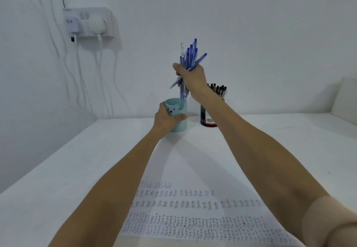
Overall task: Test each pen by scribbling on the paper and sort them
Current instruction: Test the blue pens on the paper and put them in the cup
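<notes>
Right hand (192,77) fisted round a bundle of blue plastic pens (190,55), lower ends at the mouth of the pale-blue bear-face cup (183,107), which the left hand (166,118) grips. Paper (193,160) on the surface (77,160): rows reading "TEST".

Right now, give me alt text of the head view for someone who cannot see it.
The right hand grips a bundle of blue pens, their lower ends at the mouth of a light blue bear cup that the left hand holds on the table. A dark holder of black pens stands right of it; a scribble-covered paper lies nearer the camera.
</notes>
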